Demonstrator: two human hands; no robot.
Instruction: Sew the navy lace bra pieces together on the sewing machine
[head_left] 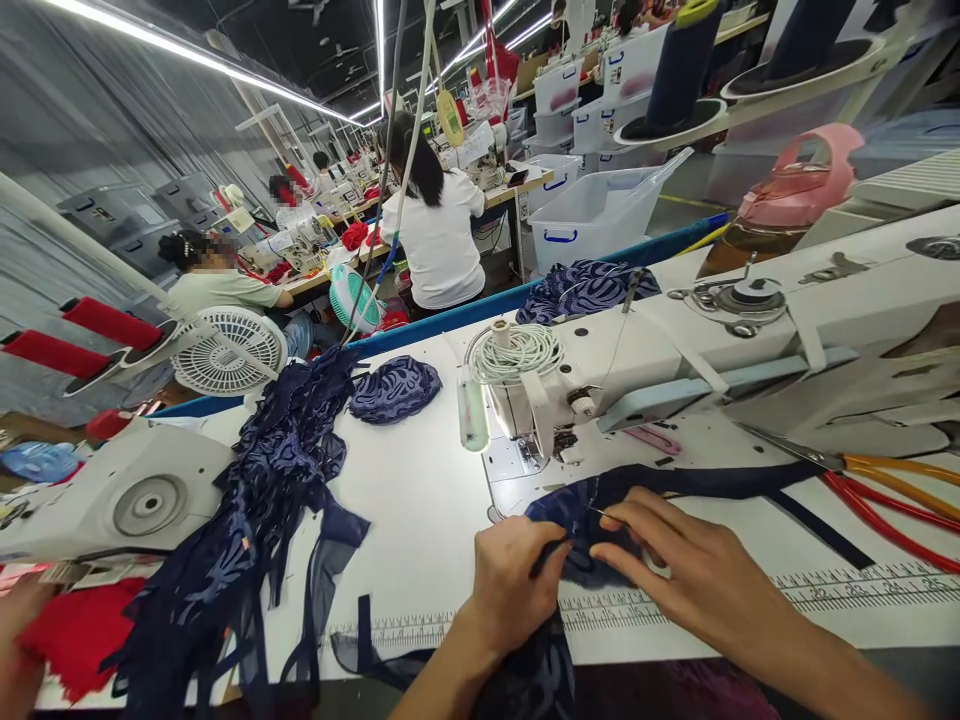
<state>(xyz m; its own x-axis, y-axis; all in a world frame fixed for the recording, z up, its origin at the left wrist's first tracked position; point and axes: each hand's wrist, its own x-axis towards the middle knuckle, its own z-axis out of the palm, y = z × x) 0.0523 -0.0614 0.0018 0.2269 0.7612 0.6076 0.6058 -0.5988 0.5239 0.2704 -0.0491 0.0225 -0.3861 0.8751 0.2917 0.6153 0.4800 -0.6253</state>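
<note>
— Left hand (517, 585), state?
— Curled shut, thumb against fingers, pinching the near edge of the navy piece (581, 508). A dark bit sticks out of the grip.
— Right hand (690, 575)?
— Fingers stretched out and lying on the same piece, tips at its far edge. It's pressing flat, not clamping, as far as I can tell.
— Where's the piece?
— On the table (420, 500), between both hands, just in front of the machine (675, 390). It's near the foot (536, 448) but not under it. Part of it hangs over the table's near edge.
— Anything attached?
— A navy strip (720, 482) runs right from it along the machine base. Joined or just laid on, can't tell.
— Progress?
— Early on this piece, I'd judge. The hands are lining up the edge and no seam shows on it.
— What's left?
— Feeding it under the foot hasn't begun. A big navy pile (277, 470) lies well to the left, with one small folded piece (394, 388) behind it. Done or waiting, can't say.
— Other stuff?
— Scissors (885, 490) with orange and red handles lie at the right. A ruler (862, 585) is printed along the table edge.
</note>
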